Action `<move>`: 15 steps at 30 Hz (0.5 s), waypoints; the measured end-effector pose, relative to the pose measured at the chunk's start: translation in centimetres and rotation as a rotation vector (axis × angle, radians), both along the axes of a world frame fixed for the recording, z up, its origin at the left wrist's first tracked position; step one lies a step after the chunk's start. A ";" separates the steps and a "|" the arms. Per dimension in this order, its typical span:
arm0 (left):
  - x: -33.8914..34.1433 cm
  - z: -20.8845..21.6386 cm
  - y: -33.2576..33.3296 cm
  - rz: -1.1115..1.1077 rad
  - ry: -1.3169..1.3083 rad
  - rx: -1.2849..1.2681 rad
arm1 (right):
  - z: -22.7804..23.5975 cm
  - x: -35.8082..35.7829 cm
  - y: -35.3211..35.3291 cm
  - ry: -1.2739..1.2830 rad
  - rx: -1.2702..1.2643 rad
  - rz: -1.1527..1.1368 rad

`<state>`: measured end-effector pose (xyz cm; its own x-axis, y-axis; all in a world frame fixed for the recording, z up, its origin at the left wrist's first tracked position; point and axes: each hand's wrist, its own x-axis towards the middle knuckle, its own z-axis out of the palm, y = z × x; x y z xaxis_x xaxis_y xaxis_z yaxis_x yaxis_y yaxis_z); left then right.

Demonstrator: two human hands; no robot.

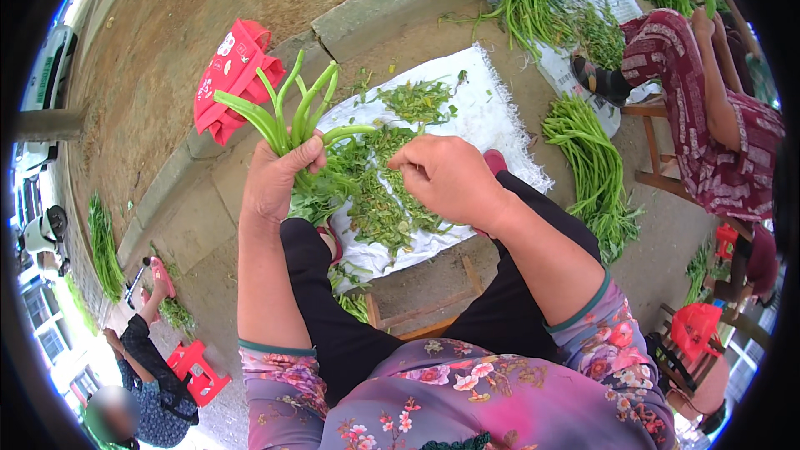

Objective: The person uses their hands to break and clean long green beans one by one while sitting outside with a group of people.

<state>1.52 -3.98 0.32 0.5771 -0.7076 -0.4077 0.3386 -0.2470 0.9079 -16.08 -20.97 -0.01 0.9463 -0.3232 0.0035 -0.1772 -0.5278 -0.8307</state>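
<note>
And here's your left hand (287, 158), clamped round a bunch of green stalks (307, 112), their pale cut ends fanning up above your thumb, one stalk poking out sideways toward your other hand. Over to your right hand (442, 179): back of it turned up, fingers curled, just beside the tip of that stray stalk, and whether the fingertips meet or pinch anything, you can't tell from here. Straight below, between your knees, picked leaves (379, 208) lie scattered in heaps across a white woven sheet (496, 108) with a frayed edge. Out past your left hand, a red bag (236, 79) sits slumped by the stone kerb (400, 12). Swing right of the sheet and there's a thick bundle of long greens (587, 167) on the pavement, with another pile of greens (529, 0) up at the far edge. Beyond that bundle, a seated co-worker (708, 108) in patterned maroon has stalks up in hand. Far left, more greens (104, 246) lie along the ground, and below them there's another person (154, 404) beside a red plastic stool (198, 373).
</note>
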 end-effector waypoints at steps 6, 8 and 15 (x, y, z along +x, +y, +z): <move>-0.2 -0.7 0.0 0.021 -0.023 0.009 | 0.6 0.3 -0.5 0.019 0.209 -0.096; -0.4 -0.4 -0.2 0.032 -0.026 0.026 | 0.6 0.3 -0.7 0.054 0.260 -0.111; -0.6 -0.4 -0.4 -0.005 -0.020 0.048 | 0.1 1.0 -0.1 -0.029 0.570 -0.155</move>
